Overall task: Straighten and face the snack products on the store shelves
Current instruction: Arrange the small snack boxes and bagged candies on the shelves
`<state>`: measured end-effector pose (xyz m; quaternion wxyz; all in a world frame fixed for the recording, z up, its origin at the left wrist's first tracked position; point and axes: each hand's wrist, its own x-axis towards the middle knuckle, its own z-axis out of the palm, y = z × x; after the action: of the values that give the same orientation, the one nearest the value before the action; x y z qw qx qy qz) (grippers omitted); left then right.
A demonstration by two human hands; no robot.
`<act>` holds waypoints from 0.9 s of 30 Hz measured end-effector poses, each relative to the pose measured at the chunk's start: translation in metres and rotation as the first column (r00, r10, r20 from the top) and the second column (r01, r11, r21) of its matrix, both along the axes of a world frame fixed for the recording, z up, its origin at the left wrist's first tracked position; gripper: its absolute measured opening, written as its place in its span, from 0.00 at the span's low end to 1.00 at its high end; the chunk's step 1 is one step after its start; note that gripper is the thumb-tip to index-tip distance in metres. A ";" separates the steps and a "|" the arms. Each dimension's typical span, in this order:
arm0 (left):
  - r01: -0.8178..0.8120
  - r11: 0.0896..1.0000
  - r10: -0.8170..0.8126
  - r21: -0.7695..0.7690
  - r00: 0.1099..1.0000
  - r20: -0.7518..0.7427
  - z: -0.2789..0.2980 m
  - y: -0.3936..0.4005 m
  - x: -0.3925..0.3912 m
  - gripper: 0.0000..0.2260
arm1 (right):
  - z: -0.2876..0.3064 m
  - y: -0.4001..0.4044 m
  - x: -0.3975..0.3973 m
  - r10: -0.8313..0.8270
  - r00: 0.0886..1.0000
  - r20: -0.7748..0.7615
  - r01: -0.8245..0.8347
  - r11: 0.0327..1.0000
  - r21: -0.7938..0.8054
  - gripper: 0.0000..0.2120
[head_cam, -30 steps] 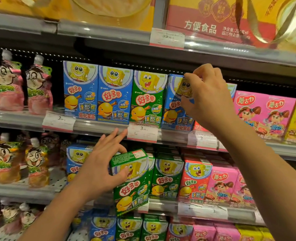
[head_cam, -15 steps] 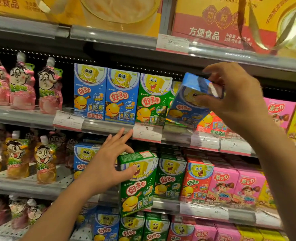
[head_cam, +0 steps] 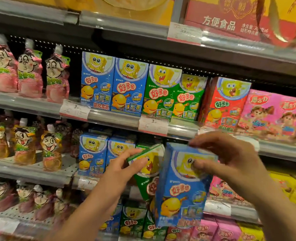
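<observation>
My right hand [head_cam: 230, 162] grips the top of a blue snack box [head_cam: 182, 190], held upright in front of the middle shelf. My left hand [head_cam: 124, 169] grips a green snack box [head_cam: 149, 169] by its top left corner; that box is tilted and partly hidden behind the blue one. On the shelf above stand two blue boxes [head_cam: 114, 84], two green boxes [head_cam: 173, 94] and a red box [head_cam: 225, 103], all facing out. Two more blue boxes [head_cam: 93, 153] stand on the middle shelf left of my hands.
Pink pouches with cartoon faces [head_cam: 30, 72] fill the left of the upper shelf, orange ones [head_cam: 24, 143] the shelf below. Pink boxes [head_cam: 272, 115] stand at the right. Price tags [head_cam: 153, 126] hang on the shelf rails. Large red and yellow cartons [head_cam: 230, 18] sit on top.
My right hand lifted the blue box off the upper shelf and brought it down in front of the middle shelf. My left hand closed on the green box, which has tilted.
</observation>
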<state>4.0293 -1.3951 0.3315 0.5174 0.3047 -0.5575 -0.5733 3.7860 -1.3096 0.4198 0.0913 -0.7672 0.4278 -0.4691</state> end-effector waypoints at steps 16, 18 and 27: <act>0.171 0.962 -0.122 -0.211 0.966 0.227 -0.021 0.032 -0.014 0.45 | -0.058 -0.008 0.019 -0.138 0.971 -0.195 0.121 0.988 -0.099 0.25; 0.189 0.946 -0.109 -0.264 0.951 0.289 -0.020 0.032 -0.009 0.44 | -0.058 -0.006 0.017 -0.097 0.982 -0.163 0.091 0.995 -0.047 0.24; 0.382 0.883 -0.291 -0.275 0.902 0.318 -0.023 0.027 0.004 0.43 | -0.058 -0.005 0.003 -0.046 0.998 -0.041 0.053 0.981 0.184 0.13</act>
<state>4.0330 -1.3681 0.3080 0.3725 0.1859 -0.7549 -0.5068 3.7888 -1.3142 0.3622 0.1428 -0.7528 0.4904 -0.4153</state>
